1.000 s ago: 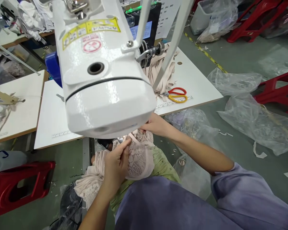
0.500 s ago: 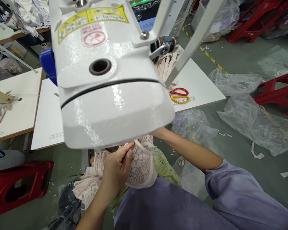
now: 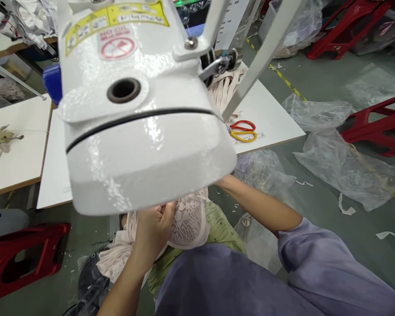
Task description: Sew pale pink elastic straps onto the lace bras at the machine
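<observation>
My left hand [image 3: 154, 228] is closed on the edge of a pale pink lace bra [image 3: 189, 224], thumb on top and fingers mostly out of sight. The bra's upper part disappears beneath the big white sewing machine head [image 3: 151, 162]. My right hand [image 3: 224, 181] reaches in under the machine from the right; only the wrist end shows, and its fingers are hidden. More pale lace pieces [image 3: 116, 259] hang in a bunch to the left of my left hand. Green cloth [image 3: 222, 226] lies over my lap under the bra.
Scissors with red and yellow handles [image 3: 243, 131] lie on the white table [image 3: 270, 114], near a bundle of pale straps [image 3: 225, 90]. Red stools [image 3: 26, 259] stand at both sides. Plastic bags [image 3: 345, 162] and scraps litter the floor.
My left hand has moved slightly down and left, its fingertips now nearer the machine's lower edge. A strap visible above the bra cup before is now mostly hidden. The view has shifted a little.
</observation>
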`<state>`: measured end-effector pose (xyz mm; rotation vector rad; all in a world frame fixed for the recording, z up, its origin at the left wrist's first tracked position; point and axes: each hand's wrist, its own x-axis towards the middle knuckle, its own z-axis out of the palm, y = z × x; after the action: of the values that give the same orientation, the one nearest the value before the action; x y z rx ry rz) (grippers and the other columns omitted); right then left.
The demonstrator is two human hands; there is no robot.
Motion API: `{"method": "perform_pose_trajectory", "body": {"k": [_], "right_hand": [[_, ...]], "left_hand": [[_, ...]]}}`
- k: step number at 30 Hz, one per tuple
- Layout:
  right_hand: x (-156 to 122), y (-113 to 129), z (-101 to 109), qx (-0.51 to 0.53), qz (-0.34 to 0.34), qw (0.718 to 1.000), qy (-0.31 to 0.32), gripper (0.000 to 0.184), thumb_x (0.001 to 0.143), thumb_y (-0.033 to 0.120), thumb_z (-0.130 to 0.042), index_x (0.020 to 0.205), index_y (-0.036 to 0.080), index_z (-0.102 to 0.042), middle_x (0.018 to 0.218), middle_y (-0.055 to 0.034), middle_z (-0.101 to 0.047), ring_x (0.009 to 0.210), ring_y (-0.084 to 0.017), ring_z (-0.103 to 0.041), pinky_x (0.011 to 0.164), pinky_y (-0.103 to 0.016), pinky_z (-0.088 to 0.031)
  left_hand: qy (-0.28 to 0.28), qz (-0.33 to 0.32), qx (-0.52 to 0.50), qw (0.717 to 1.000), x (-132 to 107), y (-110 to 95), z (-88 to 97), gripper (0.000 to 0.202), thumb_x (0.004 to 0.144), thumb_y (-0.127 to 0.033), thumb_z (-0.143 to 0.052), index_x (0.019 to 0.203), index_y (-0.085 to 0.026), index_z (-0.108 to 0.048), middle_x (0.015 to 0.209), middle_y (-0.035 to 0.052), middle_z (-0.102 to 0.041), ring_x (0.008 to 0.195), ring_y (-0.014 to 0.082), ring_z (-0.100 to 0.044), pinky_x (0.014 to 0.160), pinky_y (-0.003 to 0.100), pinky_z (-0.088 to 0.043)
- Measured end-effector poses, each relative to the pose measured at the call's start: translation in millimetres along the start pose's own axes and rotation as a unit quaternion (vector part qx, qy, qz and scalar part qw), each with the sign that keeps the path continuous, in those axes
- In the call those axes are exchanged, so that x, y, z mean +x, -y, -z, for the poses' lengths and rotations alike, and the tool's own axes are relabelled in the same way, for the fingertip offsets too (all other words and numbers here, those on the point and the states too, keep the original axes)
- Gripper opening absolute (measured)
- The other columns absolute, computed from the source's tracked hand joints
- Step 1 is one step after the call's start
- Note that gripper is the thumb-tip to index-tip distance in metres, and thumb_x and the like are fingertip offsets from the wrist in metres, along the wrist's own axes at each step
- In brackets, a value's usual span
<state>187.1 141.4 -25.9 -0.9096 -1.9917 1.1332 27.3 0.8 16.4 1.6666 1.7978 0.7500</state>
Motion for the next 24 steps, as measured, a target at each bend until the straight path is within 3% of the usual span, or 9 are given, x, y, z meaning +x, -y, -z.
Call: {"method": "perform_pose_trajectory", "body": {"k": [5, 11, 17, 24], "right_hand": [[3, 3, 6, -0.001, 0.003, 1.0, 0.023, 0.018, 0.08, 0.018, -0.065, 0.068, 0.018, -0.051, 0.084, -0.0033, -0.058, 0.09, -0.021, -0.055, 0.084, -0.039, -0.051], [0, 17, 13, 0.037, -0.022, 0.999, 0.029, 0.01, 0.077, 0.017, -0.063, 0.069, 0.018, -0.057, 0.096, -0.0046, -0.06, 0.091, -0.022, -0.057, 0.084, -0.039, -0.052], [0, 15, 11, 0.033, -0.017, 0.999, 0.013, 0.016, 0.076, 0.016, -0.066, 0.065, 0.02, -0.056, 0.089, -0.0038, -0.06, 0.095, -0.024, -0.057, 0.087, -0.04, -0.054], [1, 12, 12, 0.023, -0.006, 1.0, 0.013, 0.009, 0.078, 0.022, -0.066, 0.071, 0.021, -0.062, 0.086, -0.0037, -0.06, 0.091, -0.024, -0.059, 0.082, -0.039, -0.055]], "left_hand": [[0.008, 0.001, 0.002, 1.0, 3, 2, 0.6, 0.027, 0.093, -0.036, -0.055, 0.097, -0.023, -0.078, 0.086, 0.0057, -0.078, 0.094, 0.0279, -0.074, 0.071, 0.031, -0.059], [0.012, 0.004, 0.015, 1.0, 4, 3, 0.8, 0.028, 0.092, -0.034, -0.055, 0.105, -0.021, -0.077, 0.09, 0.0054, -0.079, 0.097, 0.0271, -0.074, 0.073, 0.03, -0.059], [0.005, -0.024, 0.015, 1.0, 4, 7, 0.3, 0.028, 0.092, -0.033, -0.055, 0.108, -0.025, -0.077, 0.09, 0.0035, -0.079, 0.095, 0.0272, -0.074, 0.07, 0.031, -0.06], [-0.005, -0.034, 0.003, 0.999, 4, 8, -0.8, 0.029, 0.093, -0.036, -0.056, 0.11, -0.027, -0.077, 0.095, 0.0029, -0.079, 0.097, 0.0278, -0.074, 0.071, 0.033, -0.062]]}}
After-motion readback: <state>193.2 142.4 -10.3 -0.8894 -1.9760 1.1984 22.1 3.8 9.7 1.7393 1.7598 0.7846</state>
